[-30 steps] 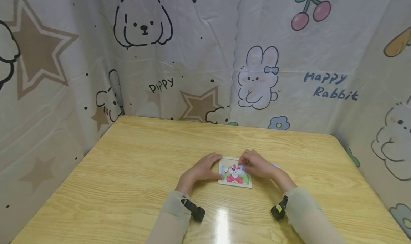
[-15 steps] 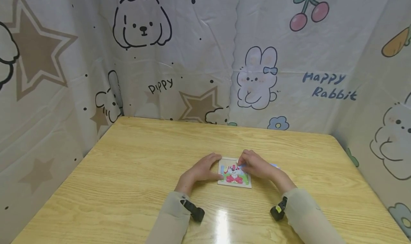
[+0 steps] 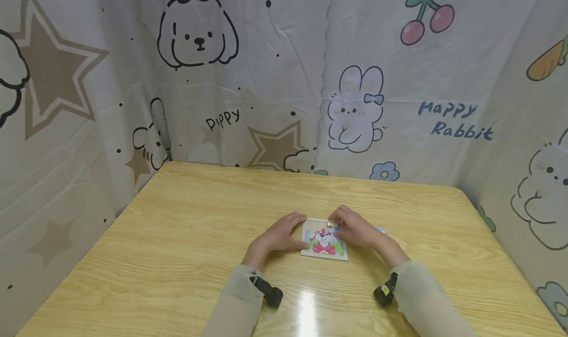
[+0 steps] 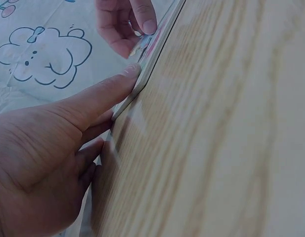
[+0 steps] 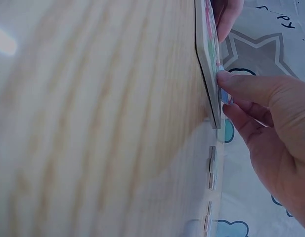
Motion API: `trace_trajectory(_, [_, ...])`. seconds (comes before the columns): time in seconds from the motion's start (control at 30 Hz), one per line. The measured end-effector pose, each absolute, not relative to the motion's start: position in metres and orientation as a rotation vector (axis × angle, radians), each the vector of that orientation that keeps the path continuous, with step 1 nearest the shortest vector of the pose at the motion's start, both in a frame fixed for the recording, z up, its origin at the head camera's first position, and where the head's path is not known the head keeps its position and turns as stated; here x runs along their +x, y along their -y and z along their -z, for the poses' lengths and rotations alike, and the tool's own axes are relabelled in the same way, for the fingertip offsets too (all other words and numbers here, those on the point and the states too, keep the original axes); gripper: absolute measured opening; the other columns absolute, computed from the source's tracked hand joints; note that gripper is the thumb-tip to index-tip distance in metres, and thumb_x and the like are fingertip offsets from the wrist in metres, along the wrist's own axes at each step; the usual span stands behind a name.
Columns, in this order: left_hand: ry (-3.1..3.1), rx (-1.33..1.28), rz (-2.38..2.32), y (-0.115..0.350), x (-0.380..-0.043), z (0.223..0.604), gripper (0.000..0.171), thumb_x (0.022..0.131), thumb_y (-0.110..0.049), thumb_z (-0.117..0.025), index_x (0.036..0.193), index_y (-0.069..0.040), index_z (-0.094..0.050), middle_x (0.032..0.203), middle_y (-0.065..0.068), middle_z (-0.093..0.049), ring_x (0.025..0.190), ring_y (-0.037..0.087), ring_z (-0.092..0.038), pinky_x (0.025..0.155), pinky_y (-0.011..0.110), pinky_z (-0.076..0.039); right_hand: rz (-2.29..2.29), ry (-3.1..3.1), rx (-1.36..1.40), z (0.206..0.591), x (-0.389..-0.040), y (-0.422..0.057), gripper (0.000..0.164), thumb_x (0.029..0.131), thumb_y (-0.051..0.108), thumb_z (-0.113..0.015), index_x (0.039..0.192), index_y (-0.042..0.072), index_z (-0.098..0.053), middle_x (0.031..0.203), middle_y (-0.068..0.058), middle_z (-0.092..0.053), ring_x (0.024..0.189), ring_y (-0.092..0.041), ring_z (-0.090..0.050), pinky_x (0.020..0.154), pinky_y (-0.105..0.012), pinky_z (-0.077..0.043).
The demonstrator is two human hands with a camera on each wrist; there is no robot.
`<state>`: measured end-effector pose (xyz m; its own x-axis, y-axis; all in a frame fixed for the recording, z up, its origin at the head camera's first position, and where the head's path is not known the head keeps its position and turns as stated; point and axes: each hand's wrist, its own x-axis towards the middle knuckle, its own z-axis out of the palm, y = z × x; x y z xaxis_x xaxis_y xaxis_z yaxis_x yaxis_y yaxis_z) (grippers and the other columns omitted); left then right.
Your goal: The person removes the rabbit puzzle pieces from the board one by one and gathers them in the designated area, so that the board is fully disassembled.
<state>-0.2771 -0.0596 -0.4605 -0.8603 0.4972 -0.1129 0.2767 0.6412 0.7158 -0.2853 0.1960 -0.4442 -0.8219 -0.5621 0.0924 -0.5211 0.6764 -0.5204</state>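
A small picture puzzle in a pale wooden tray [image 3: 324,258] lies on the table, showing a red-and-white cartoon animal on green and blue. My left hand [image 3: 282,231] grips its left side, thumb on the near part of the rim and fingers at the far corner. In the left wrist view the left thumb [image 4: 105,94] presses on the tray's edge. My right hand [image 3: 352,225] is over the tray's far right part, pinching a light blue puzzle piece [image 5: 224,94] between thumb and fingers. That hand hides the tray's right upper corner.
Loose blue puzzle pieces [image 3: 380,230] lie just right of the tray, partly behind the right hand; the right wrist view shows flat pieces [image 5: 212,168] edge-on. The wooden table [image 3: 199,219] meets a printed curtain [image 3: 266,81] at the back and sides.
The right fingertips have shifted slightly at the tray's far right part, uncovering a bit of the piece and picture there. The left hand and tray stay in place.
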Motion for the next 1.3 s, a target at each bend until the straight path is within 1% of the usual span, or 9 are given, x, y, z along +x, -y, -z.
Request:
trace_trajectory(0.13, [-2.565,0.629,-1.045,0.059,-0.278,0.461,0.078,0.085,-0.036,-0.075,0.15,-0.013,-0.039,0.161,0.009,-0.031,0.151,0.031,-0.024,0.125,0.049,-0.022,0.818,-2.815,-0.899,0.443,-0.286,-0.196,0.027,0.087,0.003,-0.069,0.113,0.001,-0.064,0.107,-0.01,-0.061,0.099,-0.021,-0.058,0.089,-0.038,-0.055])
trace_trajectory(0.37, [-2.565,0.632,-1.044,0.059,-0.277,0.459,0.078,0.085,-0.035,-0.076,0.15,-0.013,-0.039,0.161,0.008,-0.031,0.151,0.032,-0.023,0.125,0.049,-0.022,0.888,-2.823,-0.869,0.443,-0.286,-0.199,0.022,0.089,-0.003,-0.063,0.111,0.003,-0.065,0.108,-0.009,-0.061,0.103,-0.024,-0.061,0.091,-0.041,-0.057])
trace_trajectory(0.57, [-2.57,0.637,-1.039,0.059,-0.276,0.46,0.078,0.085,-0.034,-0.076,0.15,-0.013,-0.039,0.16,0.009,-0.032,0.151,0.031,-0.025,0.125,0.048,-0.022,0.944,-2.824,-0.892,0.445,-0.287,-0.202,0.02,0.09,-0.007,-0.061,0.107,0.001,-0.065,0.105,-0.012,-0.062,0.097,-0.025,-0.064,0.085,-0.036,-0.058])
trace_trajectory(0.7, [-2.567,0.652,-1.039,0.059,-0.276,0.461,0.077,0.085,-0.033,-0.076,0.15,-0.011,-0.039,0.159,0.009,-0.033,0.151,0.032,-0.025,0.125,0.048,-0.023,1.004,-2.821,-0.831,0.447,-0.287,-0.204,0.02,0.09,-0.007,-0.06,0.106,0.002,-0.067,0.104,-0.012,-0.064,0.096,-0.025,-0.065,0.085,-0.034,-0.059])
trace_trajectory(1.0, [-2.57,0.66,-1.034,0.059,-0.277,0.462,0.077,0.085,-0.034,-0.076,0.15,-0.012,-0.039,0.159,0.01,-0.033,0.15,0.032,-0.026,0.125,0.048,-0.024,1.045,-2.838,-0.723,0.448,-0.286,-0.208,0.02,0.091,-0.005,-0.06,0.106,0.004,-0.068,0.105,-0.01,-0.064,0.101,-0.027,-0.065,0.089,-0.04,-0.059])
trace_trajectory(1.3, [-2.582,0.685,-1.032,0.059,-0.278,0.462,0.078,0.085,-0.033,-0.076,0.15,-0.01,-0.039,0.159,0.011,-0.032,0.15,0.033,-0.026,0.125,0.049,-0.023,1.036,-2.895,-0.659,0.45,-0.283,-0.229,0.019,0.091,-0.004,-0.06,0.105,0.006,-0.068,0.104,-0.01,-0.064,0.101,-0.028,-0.065,0.09,-0.043,-0.058])
